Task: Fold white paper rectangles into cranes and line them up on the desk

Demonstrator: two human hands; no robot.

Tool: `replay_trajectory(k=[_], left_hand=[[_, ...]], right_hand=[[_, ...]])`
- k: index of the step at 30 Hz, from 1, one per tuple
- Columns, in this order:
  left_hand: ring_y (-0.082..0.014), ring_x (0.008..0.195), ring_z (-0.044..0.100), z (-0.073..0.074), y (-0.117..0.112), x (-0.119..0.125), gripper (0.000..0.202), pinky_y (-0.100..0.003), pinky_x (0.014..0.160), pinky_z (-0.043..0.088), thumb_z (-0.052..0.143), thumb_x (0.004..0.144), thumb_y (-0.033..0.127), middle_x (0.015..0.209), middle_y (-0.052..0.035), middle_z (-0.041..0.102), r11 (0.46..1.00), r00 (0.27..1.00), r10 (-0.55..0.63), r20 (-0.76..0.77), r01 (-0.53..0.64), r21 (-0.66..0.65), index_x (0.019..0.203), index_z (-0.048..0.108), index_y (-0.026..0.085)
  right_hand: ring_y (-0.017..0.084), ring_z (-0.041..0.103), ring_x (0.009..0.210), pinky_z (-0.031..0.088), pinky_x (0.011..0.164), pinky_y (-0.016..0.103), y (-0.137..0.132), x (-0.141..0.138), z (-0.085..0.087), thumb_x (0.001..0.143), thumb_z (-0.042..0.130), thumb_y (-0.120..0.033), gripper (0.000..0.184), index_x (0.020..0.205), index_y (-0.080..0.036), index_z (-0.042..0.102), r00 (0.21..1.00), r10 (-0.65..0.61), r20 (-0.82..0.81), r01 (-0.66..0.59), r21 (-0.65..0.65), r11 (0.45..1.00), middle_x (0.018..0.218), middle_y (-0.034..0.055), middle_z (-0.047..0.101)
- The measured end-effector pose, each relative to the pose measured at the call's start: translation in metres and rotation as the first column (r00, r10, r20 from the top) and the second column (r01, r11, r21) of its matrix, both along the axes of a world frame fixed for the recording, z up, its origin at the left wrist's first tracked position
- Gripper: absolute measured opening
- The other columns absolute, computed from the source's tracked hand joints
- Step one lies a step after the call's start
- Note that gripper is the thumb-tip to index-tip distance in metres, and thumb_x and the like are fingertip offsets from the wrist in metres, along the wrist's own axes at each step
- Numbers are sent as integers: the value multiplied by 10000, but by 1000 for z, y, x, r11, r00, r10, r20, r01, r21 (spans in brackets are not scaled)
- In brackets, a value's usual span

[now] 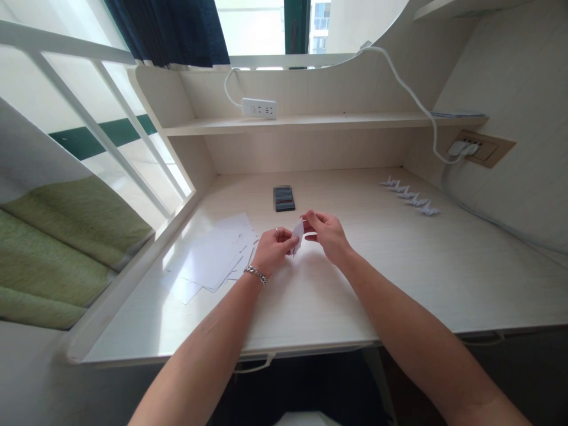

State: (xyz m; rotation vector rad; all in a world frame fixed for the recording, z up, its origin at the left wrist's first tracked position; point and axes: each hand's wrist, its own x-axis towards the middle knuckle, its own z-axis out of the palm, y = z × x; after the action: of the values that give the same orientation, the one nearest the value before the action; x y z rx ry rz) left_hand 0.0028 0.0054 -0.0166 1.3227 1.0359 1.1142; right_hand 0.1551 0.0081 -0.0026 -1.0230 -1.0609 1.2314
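Observation:
Above the middle of the desk, my left hand [271,248] pinches a small piece of folded white paper [297,236] between thumb and fingers. The paper stands upright, narrow and pointed at its ends. From the other side my right hand [327,234] has its thumb and fingertips closed at the paper's upper edge, its lower fingers curled. Exactly how the right fingertips grip is partly hidden. Left of my hands lies a spread of loose white paper sheets [217,251]. A row of several folded paper cranes [408,194] sits at the back right.
A dark phone-like slab [284,199] lies just behind my hands on the pale desk [377,284]. A white power strip [259,108] rests on the shelf [319,122]. Its cord [408,89] appears to run to the wall socket [481,148]. White bars [106,133] border the left side.

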Motion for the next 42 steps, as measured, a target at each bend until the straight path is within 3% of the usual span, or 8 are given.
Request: replay_trajectory(k=[4, 9, 17, 21, 28, 42], left_hand=[[-153, 621, 613, -3, 4, -3, 322, -293, 607, 475, 811, 609, 377, 679, -64, 683, 996, 994, 89, 57, -87, -24, 729, 640, 132], [-124, 617, 596, -3, 5, -3, 341, -269, 628, 480, 802, 616, 419, 664, -43, 670, 993, 991, 116, 64, -116, -4, 732, 687, 119], [-144, 664, 646, -1, 4, -1, 372, -293, 661, 536, 822, 598, 359, 717, -44, 694, 981, 970, 191, 148, -195, 13, 835, 665, 119], [-141, 647, 648, -1, 5, -1, 408, -298, 649, 547, 844, 567, 340, 719, -35, 689, 976, 960, 205, 188, -214, 29, 850, 645, 123], [-136, 633, 642, 3, 3, -1, 386, -299, 656, 545, 853, 541, 282, 707, -35, 689, 980, 964, 191, 186, -197, 15, 819, 644, 115], [-129, 614, 631, 10, -2, -4, 289, -283, 632, 534, 837, 538, 239, 671, -29, 691, 996, 982, 90, 165, -91, -4, 747, 675, 122]], right_hand=[[160, 620, 692, 495, 612, 295, -1, -1, -3, 653, 770, -459, 315, 756, -181, 664, 982, 136, 134, -133, -31, 991, 752, 37, 668], [146, 622, 659, 523, 643, 303, 2, -2, -10, 706, 713, -370, 218, 716, -165, 639, 967, 142, 211, -145, 1, 989, 690, 20, 658], [145, 645, 621, 549, 618, 303, 0, -8, -7, 654, 748, -258, 231, 831, -162, 634, 994, 89, 64, -89, -8, 996, 697, 20, 693], [145, 646, 626, 546, 604, 295, -1, -8, -5, 609, 778, -241, 254, 795, -162, 625, 998, 54, 19, -54, -20, 998, 693, 18, 690], [144, 634, 638, 519, 579, 279, -3, -6, -2, 569, 798, -256, 261, 747, -168, 628, 998, 53, 23, -52, -50, 997, 679, 7, 674], [171, 663, 684, 546, 710, 359, -2, 6, 0, 545, 798, -189, 217, 730, -177, 685, 966, 241, -91, -246, -59, 967, 741, 18, 706]])
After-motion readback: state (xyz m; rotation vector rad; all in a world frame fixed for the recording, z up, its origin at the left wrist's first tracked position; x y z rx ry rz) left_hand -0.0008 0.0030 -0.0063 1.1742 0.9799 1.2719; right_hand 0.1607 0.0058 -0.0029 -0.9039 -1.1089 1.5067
